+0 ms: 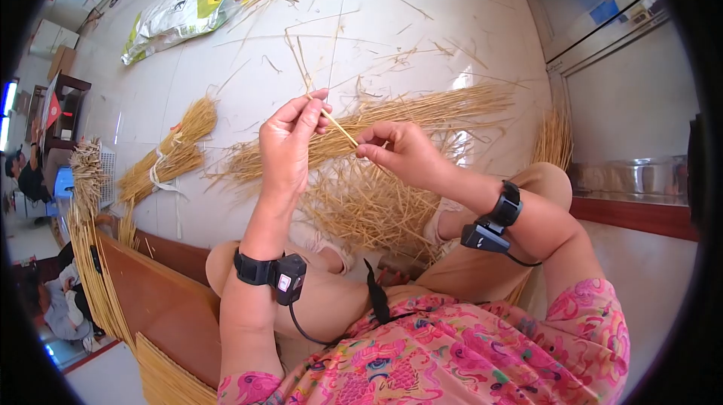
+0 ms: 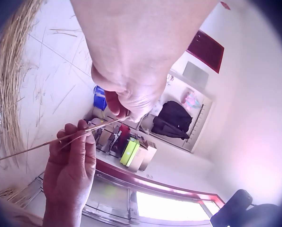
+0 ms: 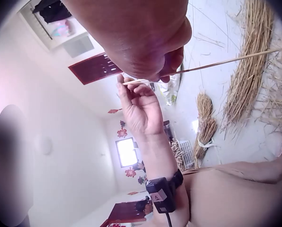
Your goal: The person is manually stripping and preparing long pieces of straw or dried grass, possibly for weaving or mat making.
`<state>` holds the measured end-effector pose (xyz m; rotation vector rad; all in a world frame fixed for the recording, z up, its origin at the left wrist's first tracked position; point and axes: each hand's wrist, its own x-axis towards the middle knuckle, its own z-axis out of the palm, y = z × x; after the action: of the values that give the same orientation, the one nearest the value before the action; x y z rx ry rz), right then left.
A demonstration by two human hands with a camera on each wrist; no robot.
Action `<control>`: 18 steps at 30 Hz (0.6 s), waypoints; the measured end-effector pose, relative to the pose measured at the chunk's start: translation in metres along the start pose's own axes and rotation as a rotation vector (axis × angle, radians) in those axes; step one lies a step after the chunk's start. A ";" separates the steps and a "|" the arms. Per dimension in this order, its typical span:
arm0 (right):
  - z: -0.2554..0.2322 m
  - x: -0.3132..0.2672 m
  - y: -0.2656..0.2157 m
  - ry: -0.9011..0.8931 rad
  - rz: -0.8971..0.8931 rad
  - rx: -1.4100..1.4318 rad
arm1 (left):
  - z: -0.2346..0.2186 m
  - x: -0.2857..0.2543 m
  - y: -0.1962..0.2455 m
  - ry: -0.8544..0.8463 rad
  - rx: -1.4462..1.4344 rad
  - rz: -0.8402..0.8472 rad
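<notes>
A thin yellow straw stalk (image 1: 340, 128) stretches between the two hands above the floor. My left hand (image 1: 286, 141) pinches it between thumb and fingers, and its forked far end stands out past the fingertips. Lower and to the right, my right hand (image 1: 403, 152) pinches the near end, fingers curled in. In the left wrist view the stalk (image 2: 39, 146) runs on past the right hand (image 2: 72, 165). Beneath the hands lies a loose spread of long straw (image 1: 444, 107), with a heap of short pieces (image 1: 369, 209) nearer the feet.
Tied straw bundles (image 1: 169, 152) lie at the left. A printed plastic bag (image 1: 188, 9) with more straw is at the back. A brown wooden board (image 1: 154, 284) stands near the left knee. Cabinet doors (image 1: 625, 81) line the right side. Other people sit at far left.
</notes>
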<state>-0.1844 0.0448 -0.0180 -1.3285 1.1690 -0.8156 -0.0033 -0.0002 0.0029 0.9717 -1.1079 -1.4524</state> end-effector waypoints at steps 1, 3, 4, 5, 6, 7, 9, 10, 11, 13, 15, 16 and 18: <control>0.003 0.001 -0.001 0.009 0.003 0.032 | 0.000 0.000 0.000 -0.001 0.022 -0.008; 0.006 0.002 -0.003 0.024 0.001 0.103 | 0.001 -0.002 -0.001 -0.007 0.065 -0.024; 0.007 0.003 -0.004 0.030 -0.006 0.143 | 0.001 -0.002 -0.001 -0.010 0.061 -0.017; 0.007 0.004 -0.004 0.035 -0.012 0.182 | 0.002 -0.003 0.000 -0.012 0.057 -0.009; 0.008 0.005 -0.004 0.032 -0.018 0.194 | 0.001 -0.003 0.001 -0.012 0.052 -0.002; 0.008 0.006 -0.003 0.028 -0.024 0.206 | 0.000 -0.003 0.002 -0.023 0.040 0.002; 0.009 0.007 -0.002 0.011 -0.046 0.239 | -0.001 -0.004 0.004 -0.046 0.015 0.010; 0.009 0.008 -0.003 -0.002 -0.061 0.260 | -0.001 -0.004 0.005 -0.052 -0.066 -0.013; 0.008 0.008 -0.004 -0.016 -0.077 0.281 | -0.001 -0.005 0.006 -0.058 -0.147 -0.035; 0.010 0.007 -0.007 -0.041 -0.049 0.308 | 0.001 -0.005 0.006 -0.073 -0.201 -0.064; 0.010 0.008 -0.010 -0.053 -0.036 0.295 | 0.001 -0.004 0.003 -0.089 -0.150 -0.074; 0.011 0.008 -0.011 -0.050 -0.037 0.269 | 0.001 -0.004 0.003 -0.089 -0.129 -0.067; 0.014 0.009 -0.013 0.007 -0.062 0.343 | 0.002 -0.004 0.001 -0.092 -0.087 -0.054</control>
<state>-0.1665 0.0382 -0.0086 -1.0818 0.9455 -1.0160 -0.0043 0.0037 0.0047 0.8869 -1.0824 -1.5894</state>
